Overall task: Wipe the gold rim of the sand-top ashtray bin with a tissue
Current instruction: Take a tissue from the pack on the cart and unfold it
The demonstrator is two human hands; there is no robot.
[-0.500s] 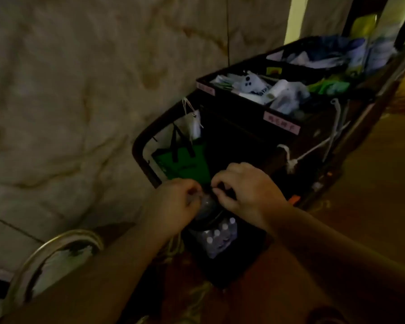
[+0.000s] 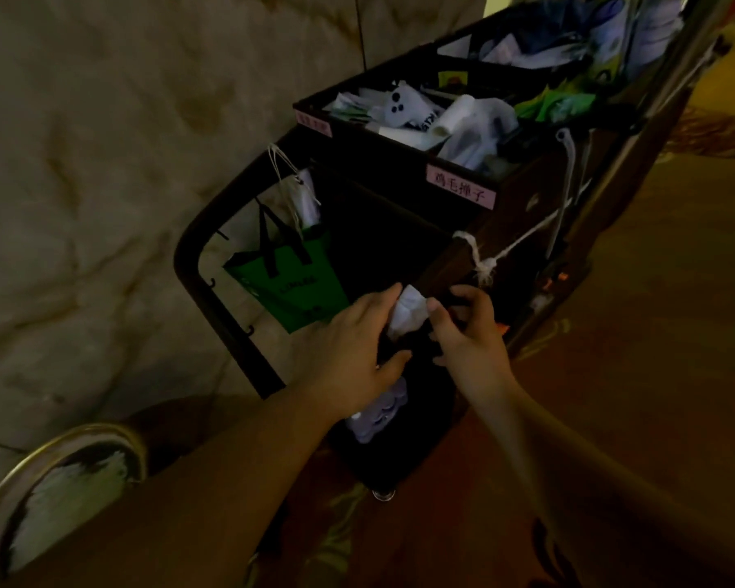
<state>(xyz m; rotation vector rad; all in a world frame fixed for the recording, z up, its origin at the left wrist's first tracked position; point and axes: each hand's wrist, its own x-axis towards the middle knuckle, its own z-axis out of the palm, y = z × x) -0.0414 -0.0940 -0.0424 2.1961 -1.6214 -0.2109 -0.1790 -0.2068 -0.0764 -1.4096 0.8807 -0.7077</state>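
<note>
A white tissue (image 2: 408, 311) sticks up between my two hands at the near end of a dark housekeeping cart (image 2: 399, 214). My left hand (image 2: 357, 345) curls around the tissue's left side and a dark pack beneath it. My right hand (image 2: 467, 328) pinches the tissue's right edge with thumb and forefinger. The ashtray bin's gold rim (image 2: 30, 464) shows at the bottom left, ringing white sand (image 2: 60, 502) with dark marks, well away from both hands.
A green bag (image 2: 289, 286) and a white bag (image 2: 302, 197) hang from the cart's curved handle bar (image 2: 192, 256). Cart trays (image 2: 442, 116) hold cloths and papers. A marble wall (image 2: 102, 163) is on the left, patterned carpet (image 2: 654, 333) on the right.
The white tissue has come up into view between my hands; before, both hands were closed over a dark round pack. The view has shifted slightly.
</note>
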